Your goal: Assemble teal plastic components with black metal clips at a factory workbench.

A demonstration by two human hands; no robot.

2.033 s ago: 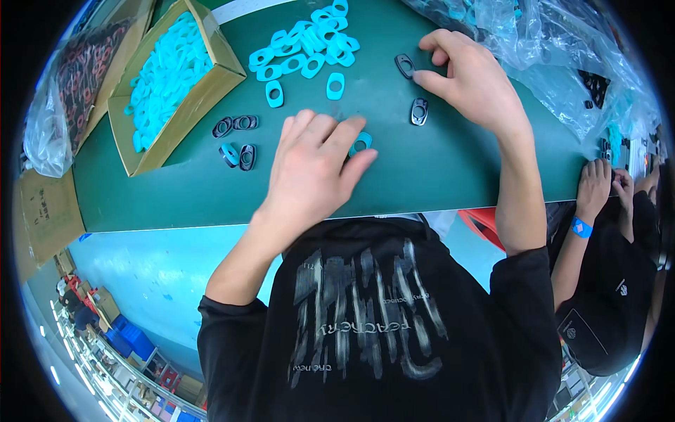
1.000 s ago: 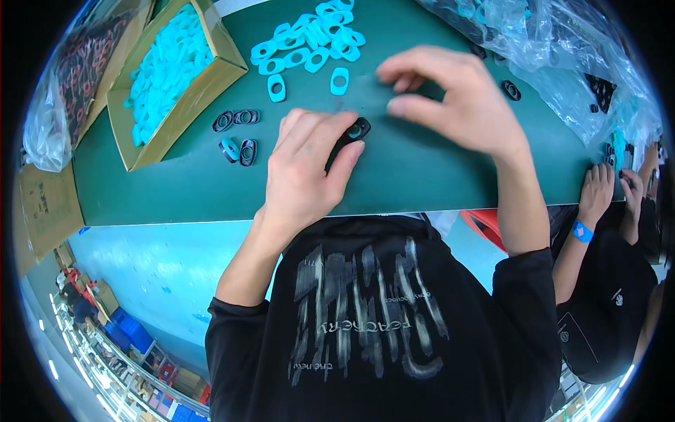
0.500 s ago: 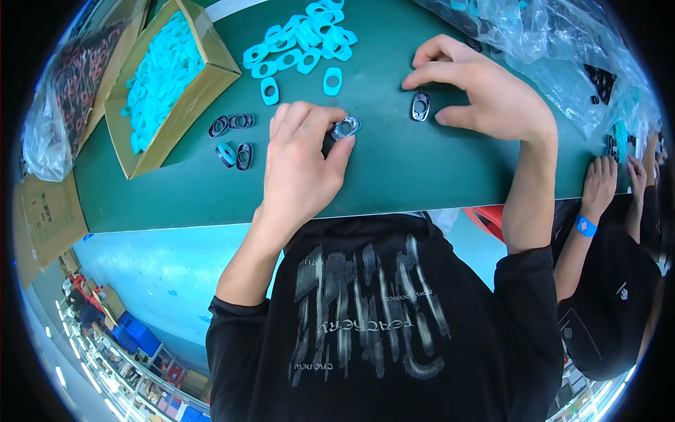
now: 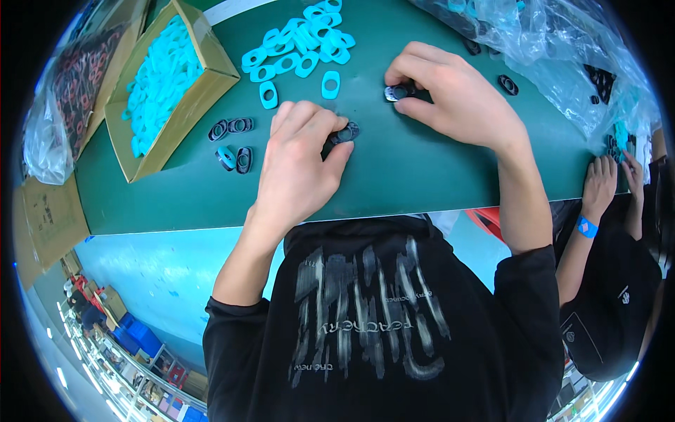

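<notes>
A black ring (image 4: 354, 130) is being pinched between the thumb and bent fingers of the left hand (image 4: 299, 151), opened only to its width; its long axis is being slanted up to the right. A second ring, dark and shiny (image 4: 391, 93), is being gripped by the right hand (image 4: 457, 91), the fingers drawn in around it, its long axis being kept roughly crosswise. Whether either is being lifted off the counter (image 4: 415, 176) cannot be told. The shiny one is being held above and to the right of the black one, with its free end being pointed leftward and a strip of counter being left between. A loose black ring (image 4: 503, 84) is being passed over on the counter, beyond the right wrist, nearer the right hand than the left
</notes>
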